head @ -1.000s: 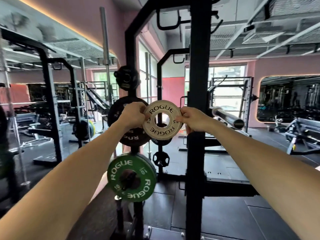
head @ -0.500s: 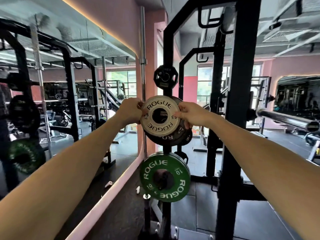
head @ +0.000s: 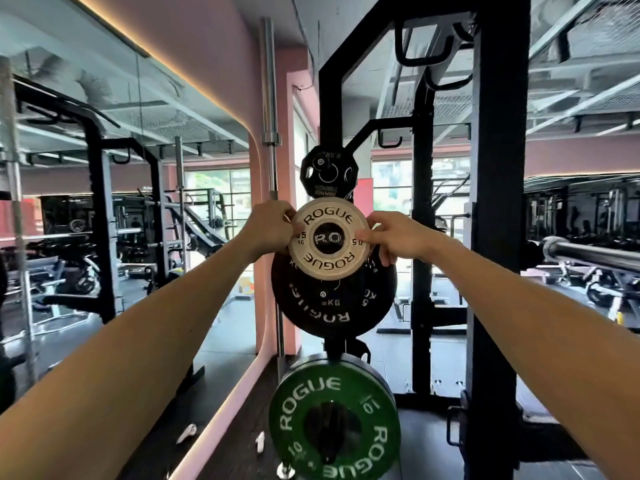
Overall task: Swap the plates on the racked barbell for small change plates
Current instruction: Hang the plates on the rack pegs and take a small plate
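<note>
Since the earlier frame, both hands have carried the white change plate (head: 328, 238) across to the rack's storage pegs. Left hand (head: 268, 230) grasps its left rim and right hand (head: 394, 237) pinches its right rim, holding it upright before the black plate (head: 332, 303), seemingly touching it. Below hangs the green plate (head: 334, 419); the barbell (head: 588, 252) lies far right.

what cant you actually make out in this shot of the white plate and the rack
Head view only:
- Storage peg behind the white plate: hidden by the plate, so on or off the peg is unclear.
- Black plate: top covered by the white plate.
- Barbell: cut off by the right edge.
- Left hand and right hand fingertips: hidden behind the plate's rim.
</note>
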`<state>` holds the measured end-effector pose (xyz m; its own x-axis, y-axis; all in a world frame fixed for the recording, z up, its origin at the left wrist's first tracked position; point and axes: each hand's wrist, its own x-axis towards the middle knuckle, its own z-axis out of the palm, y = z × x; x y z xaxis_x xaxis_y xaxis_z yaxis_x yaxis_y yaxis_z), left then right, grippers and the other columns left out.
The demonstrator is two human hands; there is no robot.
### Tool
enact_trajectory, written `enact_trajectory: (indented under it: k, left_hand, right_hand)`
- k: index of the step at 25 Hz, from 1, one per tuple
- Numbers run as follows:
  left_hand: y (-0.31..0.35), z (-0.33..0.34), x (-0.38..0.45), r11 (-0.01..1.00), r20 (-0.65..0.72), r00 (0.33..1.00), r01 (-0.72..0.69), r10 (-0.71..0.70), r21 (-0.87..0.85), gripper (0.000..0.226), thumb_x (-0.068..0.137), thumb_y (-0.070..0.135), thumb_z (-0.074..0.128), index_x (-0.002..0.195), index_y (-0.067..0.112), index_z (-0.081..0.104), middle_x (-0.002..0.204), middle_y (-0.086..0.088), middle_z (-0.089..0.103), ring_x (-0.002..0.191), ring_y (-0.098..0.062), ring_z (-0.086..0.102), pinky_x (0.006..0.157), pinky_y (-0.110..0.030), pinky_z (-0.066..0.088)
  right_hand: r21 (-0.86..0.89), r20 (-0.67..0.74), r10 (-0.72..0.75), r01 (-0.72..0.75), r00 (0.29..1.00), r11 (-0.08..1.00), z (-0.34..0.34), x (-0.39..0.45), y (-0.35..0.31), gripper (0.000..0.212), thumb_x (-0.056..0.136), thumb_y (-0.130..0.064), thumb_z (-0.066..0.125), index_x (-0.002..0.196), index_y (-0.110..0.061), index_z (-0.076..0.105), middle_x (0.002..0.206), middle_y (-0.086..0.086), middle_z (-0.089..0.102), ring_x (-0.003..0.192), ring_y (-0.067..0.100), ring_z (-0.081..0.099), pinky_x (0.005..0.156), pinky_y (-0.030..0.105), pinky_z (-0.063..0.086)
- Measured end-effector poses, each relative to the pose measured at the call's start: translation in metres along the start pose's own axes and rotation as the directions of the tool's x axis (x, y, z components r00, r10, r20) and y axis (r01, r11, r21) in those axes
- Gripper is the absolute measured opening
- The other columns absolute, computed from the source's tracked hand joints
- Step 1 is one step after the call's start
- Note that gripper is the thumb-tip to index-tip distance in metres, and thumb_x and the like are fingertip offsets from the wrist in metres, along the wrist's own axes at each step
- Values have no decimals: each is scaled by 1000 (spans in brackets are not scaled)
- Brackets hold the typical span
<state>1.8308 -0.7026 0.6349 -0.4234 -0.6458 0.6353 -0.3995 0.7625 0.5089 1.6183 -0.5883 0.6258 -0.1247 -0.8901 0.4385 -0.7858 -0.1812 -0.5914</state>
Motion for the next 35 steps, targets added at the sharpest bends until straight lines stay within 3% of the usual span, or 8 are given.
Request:
enact_trajectory:
  k: [3, 8, 15, 19, 21, 27, 31, 35]
  left_hand:
    - [-15, 10, 48, 1000, 6, 1000, -9, 9, -12, 14, 89, 14, 69, 96, 4, 62, 97, -16, 66, 74, -32, 70, 64, -44, 61]
    - [-32, 27, 128, 993, -24, 996, -89, 91, 72, 22, 90, 19, 67, 105, 2, 65, 101, -13, 67, 83, -29, 68, 72, -35, 55]
    - [-48, 28, 240, 982, -97, 979, -184, 179, -45, 19, 89, 12, 66, 102, -2, 65, 96, -18, 68, 78, -34, 70, 69, -47, 61]
    - [-59, 29, 300, 974, -136, 967, -223, 215, -47, 22, 89, 18, 67, 104, 2, 65, 105, -17, 67, 91, -34, 68, 82, -48, 58]
    - [-62, 35, 321, 976, -139, 969, -214, 205, -46, 20, 89, 17, 66, 104, 3, 65, 105, -17, 67, 93, -35, 67, 83, -49, 57]
    - [-67, 34, 370, 979, -81, 980, -190, 184, -69, 17, 85, 2, 65, 101, 0, 61, 94, -18, 66, 79, -31, 71, 68, -40, 61]
    - [-98, 62, 394, 978, -146, 970, -205, 197, -44, 15, 82, 13, 70, 94, 9, 62, 102, -16, 68, 89, -33, 69, 78, -45, 60]
    - [-114, 85, 422, 974, -224, 949, -225, 224, 18, 16, 81, 21, 71, 91, 10, 65, 94, -10, 68, 86, -28, 67, 79, -39, 57]
  right_hand:
    - [-6, -28, 21, -21, 999, 1000, -4, 43, 10, 22, 96, -28, 56, 104, -7, 55, 89, 18, 67, 45, 16, 55, 45, 24, 45]
    - [-28, -118, 45, -48, 992, 998, -18, 110, 31, 26, 95, -30, 58, 106, -7, 56, 97, 23, 69, 51, 21, 57, 50, 30, 47]
    - [-95, -216, -36, 15, 976, 995, -50, 210, 35, 32, 95, -31, 59, 105, -1, 57, 86, 20, 70, 45, 20, 56, 45, 27, 43]
    - [-133, -270, -85, 50, 959, 990, -66, 266, 37, 34, 94, -31, 59, 108, 1, 58, 92, 25, 69, 46, 21, 57, 45, 27, 42]
    - [-147, -289, -87, 45, 954, 988, -71, 284, 42, 31, 94, -30, 60, 103, 0, 59, 94, 27, 68, 46, 22, 56, 44, 27, 41]
    - [-151, -296, -77, 33, 952, 988, -73, 335, 56, 21, 95, -29, 58, 93, -9, 56, 84, 18, 69, 47, 21, 57, 43, 25, 41]
    - [-151, -329, -51, 0, 943, 989, -72, 365, 76, 25, 93, -32, 61, 95, -8, 56, 79, 15, 67, 47, 22, 57, 39, 24, 40]
    - [-217, -321, -12, -61, 947, 974, -75, 390, 91, 30, 93, -34, 60, 78, -9, 64, 80, 16, 72, 45, 19, 59, 40, 22, 41]
